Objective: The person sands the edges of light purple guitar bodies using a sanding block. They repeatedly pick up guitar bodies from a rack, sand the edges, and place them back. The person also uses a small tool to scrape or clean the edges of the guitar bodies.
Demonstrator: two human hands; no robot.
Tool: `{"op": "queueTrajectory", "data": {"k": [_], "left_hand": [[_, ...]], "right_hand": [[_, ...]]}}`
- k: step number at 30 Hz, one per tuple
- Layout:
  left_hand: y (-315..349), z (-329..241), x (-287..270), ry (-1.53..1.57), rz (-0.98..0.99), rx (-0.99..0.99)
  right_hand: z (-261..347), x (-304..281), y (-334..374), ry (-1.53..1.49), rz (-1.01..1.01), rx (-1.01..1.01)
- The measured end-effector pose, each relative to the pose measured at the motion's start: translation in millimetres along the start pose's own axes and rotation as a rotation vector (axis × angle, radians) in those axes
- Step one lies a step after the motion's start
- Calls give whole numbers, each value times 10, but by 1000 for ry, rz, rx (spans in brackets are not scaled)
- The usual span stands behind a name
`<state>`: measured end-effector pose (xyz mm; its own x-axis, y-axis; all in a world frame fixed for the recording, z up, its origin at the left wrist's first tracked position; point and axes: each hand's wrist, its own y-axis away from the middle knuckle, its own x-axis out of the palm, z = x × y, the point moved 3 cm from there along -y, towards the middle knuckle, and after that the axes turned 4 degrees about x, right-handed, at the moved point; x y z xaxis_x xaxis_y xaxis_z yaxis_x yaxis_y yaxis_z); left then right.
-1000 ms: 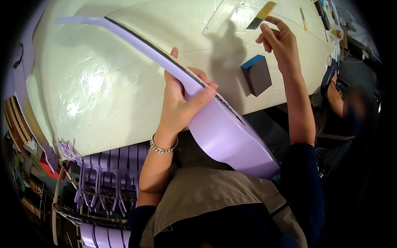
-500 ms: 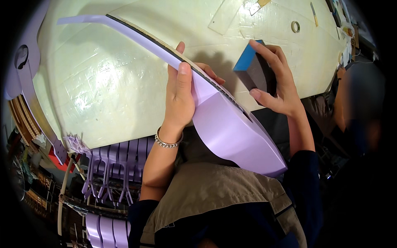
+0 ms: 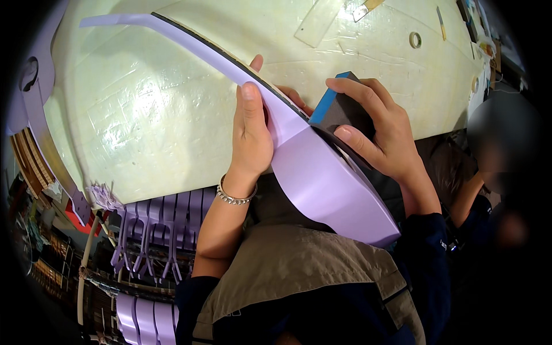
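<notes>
A glossy light-purple guitar [image 3: 333, 178] lies tilted on its side, its body against my lap and its neck rising to the far left over the table. A dark fretboard edge [image 3: 207, 45] runs along the neck. My left hand [image 3: 252, 123] is closed around the neck near the body, thumb on the near side and fingertips showing beyond it. In my right hand [image 3: 382, 123] is a dark grey sanding block [image 3: 340, 110] with a blue face, gripped between thumb and fingers. The block sits at the guitar's top edge by the neck joint; its exact contact is partly hidden.
The pale table [image 3: 138, 126] bears a tape roll [image 3: 415, 39], a clear plastic strip [image 3: 315, 24], a scraper [image 3: 365, 10] and a thin knife [image 3: 441, 23]. Another purple guitar [image 3: 43, 98] is at left. Several purple guitars [image 3: 152, 319] stand on racks below. A person [image 3: 474, 192] sits at right.
My right hand has brought the sanding block down and left, from apart to the guitar's top edge. My left hand keeps its hold on the neck. The view has shifted slightly.
</notes>
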<state>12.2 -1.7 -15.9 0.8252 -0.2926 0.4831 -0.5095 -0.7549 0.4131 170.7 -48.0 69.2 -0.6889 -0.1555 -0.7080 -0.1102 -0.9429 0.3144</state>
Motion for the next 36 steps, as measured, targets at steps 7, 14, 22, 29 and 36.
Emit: {"op": "queueTrajectory", "data": {"k": [7, 14, 22, 29, 36], "left_hand": [[-31, 35, -59, -24, -23, 10], [-18, 22, -65, -35, -37, 8], [-22, 75, -96, 22, 13, 7], [2, 9, -109, -26, 23, 65], [23, -13, -109, 49, 72, 36]], "right_hand": [[112, 63, -134, 51, -6, 21], [87, 92, -203, -8, 14, 54], [157, 210, -534, -50, -22, -48], [429, 294, -973, 3, 96, 39], [695, 529, -1702, -73, -29, 37]]}}
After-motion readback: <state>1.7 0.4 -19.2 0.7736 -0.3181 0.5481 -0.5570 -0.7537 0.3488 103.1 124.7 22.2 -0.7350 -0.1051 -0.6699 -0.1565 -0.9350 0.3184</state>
